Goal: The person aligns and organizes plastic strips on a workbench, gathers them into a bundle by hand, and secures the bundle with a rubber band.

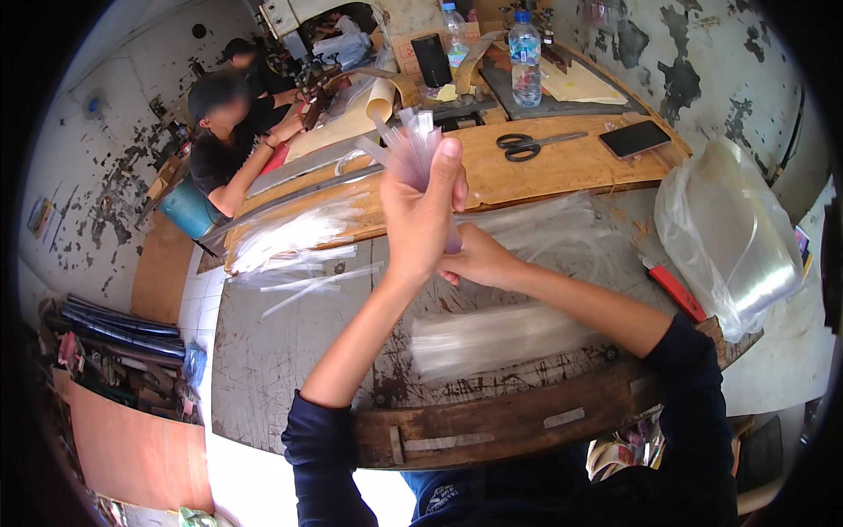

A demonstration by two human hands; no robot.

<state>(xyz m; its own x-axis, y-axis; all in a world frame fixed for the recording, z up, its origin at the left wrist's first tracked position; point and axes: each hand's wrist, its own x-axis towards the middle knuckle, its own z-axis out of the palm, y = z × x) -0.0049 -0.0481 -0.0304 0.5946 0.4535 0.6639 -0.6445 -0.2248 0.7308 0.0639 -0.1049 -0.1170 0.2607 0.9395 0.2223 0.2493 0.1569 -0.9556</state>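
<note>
Raised over the middle of the table, my left hand (420, 206) is closed around a bundle of clear plastic strips (416, 140), whose ends fan out above the thumb. My right hand (481, 256) sits just below it, fingers curled at the bundle's lower end; how firmly it grips is partly hidden. A pile of clear strips (294, 235) lies to the left on the table, with a few loose ones beside it. Beneath my right forearm lies a neat stack of clear strips (492, 341). More strips (553, 220) spread behind the right hand.
Black scissors (527, 147) and a phone (634, 139) lie on the wooden board. A red-handled cutter (676, 292) rests near a clear plastic roll in a bag (733, 228) at right. Water bottles (525, 61) stand behind. A co-worker (230, 132) sits at far left.
</note>
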